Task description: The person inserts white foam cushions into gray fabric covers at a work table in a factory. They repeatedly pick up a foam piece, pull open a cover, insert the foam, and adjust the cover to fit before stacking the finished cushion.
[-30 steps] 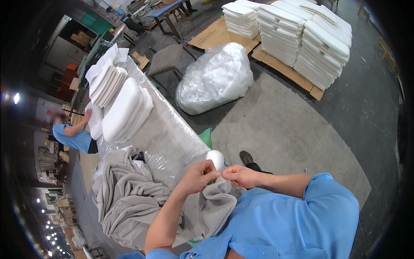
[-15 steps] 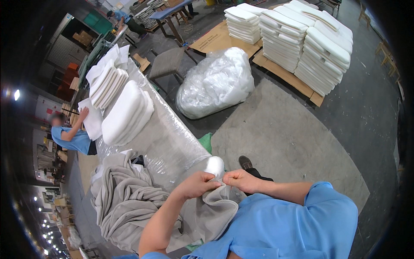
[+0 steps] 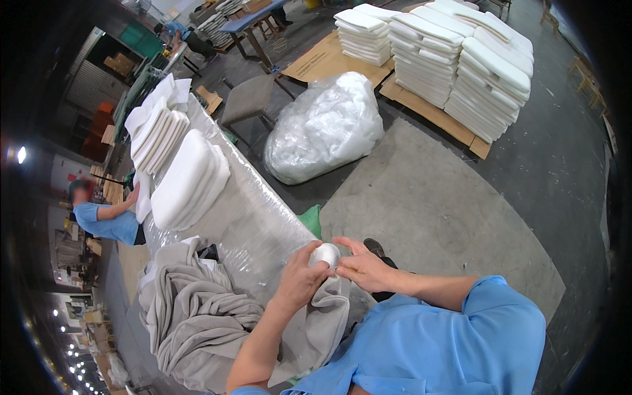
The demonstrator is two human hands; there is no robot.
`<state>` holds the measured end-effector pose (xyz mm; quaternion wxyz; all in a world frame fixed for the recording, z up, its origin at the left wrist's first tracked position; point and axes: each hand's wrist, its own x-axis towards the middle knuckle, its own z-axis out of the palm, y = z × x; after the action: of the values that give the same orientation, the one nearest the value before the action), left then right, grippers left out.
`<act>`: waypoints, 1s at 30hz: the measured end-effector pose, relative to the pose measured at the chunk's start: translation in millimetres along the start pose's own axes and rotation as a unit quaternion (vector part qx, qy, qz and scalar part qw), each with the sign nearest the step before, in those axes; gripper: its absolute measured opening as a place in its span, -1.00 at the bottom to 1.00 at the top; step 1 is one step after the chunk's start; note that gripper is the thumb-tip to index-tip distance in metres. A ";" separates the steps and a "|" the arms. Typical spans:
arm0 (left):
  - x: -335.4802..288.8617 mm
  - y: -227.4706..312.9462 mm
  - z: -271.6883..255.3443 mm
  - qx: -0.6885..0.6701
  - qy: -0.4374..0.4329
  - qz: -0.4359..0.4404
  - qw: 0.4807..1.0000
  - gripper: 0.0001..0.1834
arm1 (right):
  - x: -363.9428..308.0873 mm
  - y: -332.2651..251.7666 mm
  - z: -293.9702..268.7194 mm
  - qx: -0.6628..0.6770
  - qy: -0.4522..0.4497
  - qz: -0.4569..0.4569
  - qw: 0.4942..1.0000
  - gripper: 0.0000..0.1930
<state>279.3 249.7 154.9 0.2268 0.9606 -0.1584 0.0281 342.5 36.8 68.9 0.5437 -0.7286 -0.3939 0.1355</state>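
Note:
A white, rounded piece of padding (image 3: 324,255) pokes up out of the grey fabric (image 3: 327,304) at the near corner of the table. My left hand (image 3: 301,278) is closed around its left side, fingers over the top and thumb at the fabric's edge. From the right, my right hand (image 3: 366,268) grips the same padding, fingers curled beyond it and thumb low near the fabric edge. The grey fabric hangs below both hands against my body. How far the padding reaches inside the fabric is hidden.
A heap of grey fabric (image 3: 197,306) lies left on the plastic-covered table (image 3: 253,227). White cushion pads (image 3: 187,181) are piled farther along it, near a co-worker (image 3: 108,217). Beyond stand a grey chair (image 3: 249,102), a plastic-wrapped white bundle (image 3: 326,128) and tall pad stacks (image 3: 484,85).
Both hands have shifted from pinching the fabric edge up around the white padding. My right fingers have opened out beyond it. The co-worker's white pad has moved lower.

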 end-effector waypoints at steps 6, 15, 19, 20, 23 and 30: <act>2.3 -14.4 19.0 -0.163 0.001 -0.104 0.981 -0.79 | 24.6 20.3 -5.9 0.206 -0.123 0.031 0.970 -0.72; 20.7 -13.9 35.4 -0.153 0.092 -0.208 0.962 -0.82 | 41.3 27.7 7.7 0.226 -0.024 0.239 0.944 -0.64; 23.5 -26.4 48.8 -0.185 0.095 -0.280 0.937 -0.81 | 46.8 44.3 20.7 0.243 0.004 0.253 0.937 -0.64; 20.4 -34.6 55.7 -0.202 0.096 -0.291 0.930 -0.81 | 49.0 45.6 22.5 0.238 0.000 0.260 0.936 -0.63; 14.9 -55.4 75.8 -0.379 0.110 -0.337 0.855 -0.79 | 53.7 50.3 29.0 0.256 0.014 0.280 0.925 -0.60; 25.1 -73.9 78.1 -0.637 0.015 -0.428 0.641 -0.84 | 52.5 68.2 36.4 0.244 0.029 0.290 0.925 -0.57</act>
<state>325.1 270.3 56.6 0.7716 0.5386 0.2952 -0.1654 383.1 92.9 6.2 0.6533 -0.6590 -0.1044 0.3578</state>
